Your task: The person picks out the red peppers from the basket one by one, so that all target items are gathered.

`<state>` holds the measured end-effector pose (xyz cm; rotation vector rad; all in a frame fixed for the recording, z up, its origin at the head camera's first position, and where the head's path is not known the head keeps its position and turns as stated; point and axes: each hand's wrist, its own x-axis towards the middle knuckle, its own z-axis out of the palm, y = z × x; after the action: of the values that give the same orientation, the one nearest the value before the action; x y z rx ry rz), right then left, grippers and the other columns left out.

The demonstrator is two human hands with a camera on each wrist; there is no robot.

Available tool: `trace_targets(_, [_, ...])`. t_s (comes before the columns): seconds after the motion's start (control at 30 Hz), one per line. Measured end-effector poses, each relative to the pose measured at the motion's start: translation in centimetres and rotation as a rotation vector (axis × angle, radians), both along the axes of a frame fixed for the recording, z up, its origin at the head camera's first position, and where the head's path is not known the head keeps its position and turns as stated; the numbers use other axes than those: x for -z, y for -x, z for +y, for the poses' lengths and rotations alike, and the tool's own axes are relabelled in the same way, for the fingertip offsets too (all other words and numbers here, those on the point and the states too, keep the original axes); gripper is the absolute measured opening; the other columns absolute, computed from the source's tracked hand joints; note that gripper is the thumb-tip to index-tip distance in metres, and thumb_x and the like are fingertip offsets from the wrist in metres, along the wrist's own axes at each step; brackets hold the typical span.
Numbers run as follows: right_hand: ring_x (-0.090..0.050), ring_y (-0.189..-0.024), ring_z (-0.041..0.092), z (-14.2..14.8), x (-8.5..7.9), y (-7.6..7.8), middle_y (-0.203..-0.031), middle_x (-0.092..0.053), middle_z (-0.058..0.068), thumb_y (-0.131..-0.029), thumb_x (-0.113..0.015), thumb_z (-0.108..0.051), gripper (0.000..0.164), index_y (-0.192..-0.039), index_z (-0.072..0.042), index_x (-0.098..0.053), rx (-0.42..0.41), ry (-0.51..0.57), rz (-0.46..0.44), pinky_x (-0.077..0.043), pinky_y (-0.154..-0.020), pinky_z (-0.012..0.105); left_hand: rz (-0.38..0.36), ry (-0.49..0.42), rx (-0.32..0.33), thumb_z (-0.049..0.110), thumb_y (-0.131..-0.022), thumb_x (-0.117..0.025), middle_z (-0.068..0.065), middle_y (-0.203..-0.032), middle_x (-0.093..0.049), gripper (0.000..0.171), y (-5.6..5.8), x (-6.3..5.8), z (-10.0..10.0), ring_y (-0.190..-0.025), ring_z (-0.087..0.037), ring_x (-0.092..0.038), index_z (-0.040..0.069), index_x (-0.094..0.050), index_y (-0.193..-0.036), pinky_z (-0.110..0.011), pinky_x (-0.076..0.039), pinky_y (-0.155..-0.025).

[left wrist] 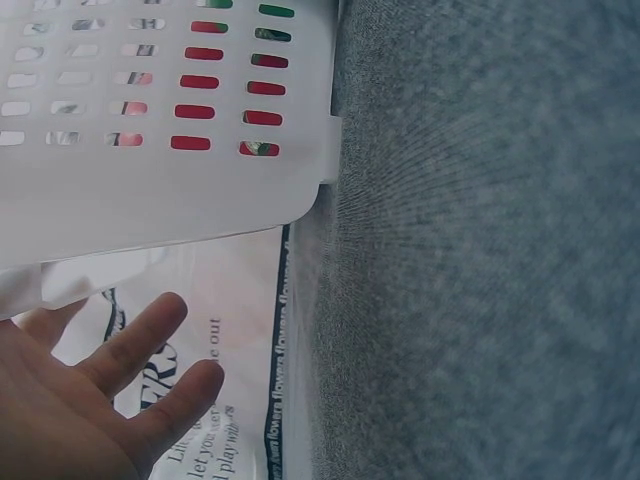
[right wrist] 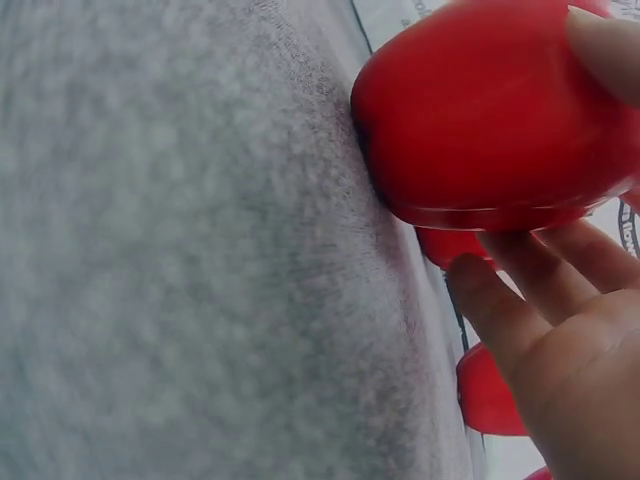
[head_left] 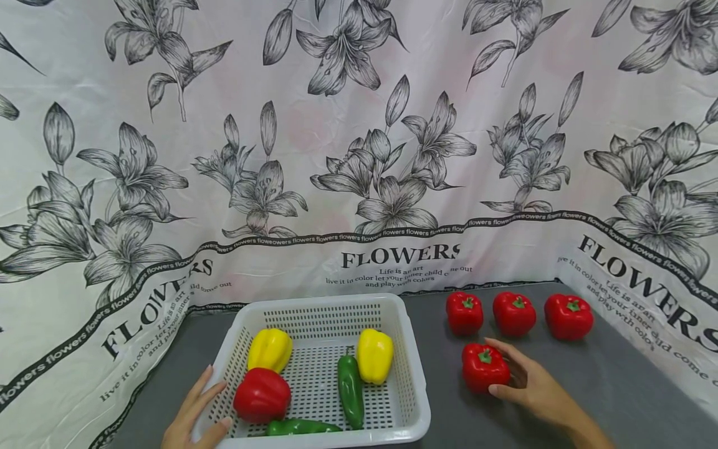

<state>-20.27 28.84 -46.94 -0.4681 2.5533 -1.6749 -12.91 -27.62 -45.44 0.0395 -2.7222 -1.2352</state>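
Observation:
My right hand [head_left: 533, 386] holds a red bell pepper [head_left: 485, 369] on the grey table, right of the basket. The thumb lies on its near side and the fingers reach around the far side. In the right wrist view the same red bell pepper [right wrist: 490, 115] sits between thumb and fingers, low over the grey surface. My left hand [head_left: 193, 415] is at the left rim of a white perforated basket [head_left: 417, 399], fingers spread. From the left wrist, that hand [left wrist: 90, 400] shows straight, parted fingers beside the basket's rim.
The basket contains a red bell pepper [head_left: 262, 396], two yellow bell peppers [head_left: 375, 355] and two green peppers [head_left: 350, 393]. Behind my right hand, three red bell peppers [head_left: 514, 313] stand in a row. A flower-printed curtain [head_left: 392, 187] encloses the table's back and sides.

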Motion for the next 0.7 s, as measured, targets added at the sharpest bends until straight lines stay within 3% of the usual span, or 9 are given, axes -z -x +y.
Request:
trace_targets(0.37, [-0.036,-0.128,0.044,0.03,-0.04,0.14,-0.146,-0.035,0.020,-0.083,-0.076,-0.019,0.082,-0.149,-0.004,-0.029,-0.026,-0.003,-0.038,-0.048,-0.090,0.024,0.026,-0.023,0.001,0.039,-0.091,-0.066,-0.007,-0.156,-0.020,0.058,-0.33,-0.03,0.06,-0.130,-0.036,-0.027,0.008,-0.052,-0.137,-0.071,-0.028,-0.096])
trace_targets(0.6, [-0.035,-0.128,0.041,0.05,-0.19,0.19,-0.147,-0.033,0.019,-0.081,-0.077,-0.014,0.084,-0.149,-0.004,-0.028,-0.031,-0.003,-0.057,-0.047,-0.090,0.023,0.042,-0.018,0.007,0.036,-0.090,-0.068,-0.009,-0.156,-0.021,0.056,-0.20,0.11,0.10,-0.130,-0.036,-0.027,0.008,-0.053,-0.136,-0.072,-0.028,-0.095])
trace_targets(0.7, [-0.035,-0.129,0.043,0.08,-0.36,0.16,-0.147,-0.033,0.021,-0.081,-0.076,-0.014,0.084,-0.149,-0.004,-0.028,-0.042,-0.012,-0.048,-0.049,-0.091,0.030,0.045,-0.018,0.004,0.036,-0.090,-0.067,-0.009,-0.155,-0.022,0.056,-0.17,0.15,0.15,-0.130,-0.036,-0.027,0.007,-0.054,-0.136,-0.072,-0.027,-0.095])
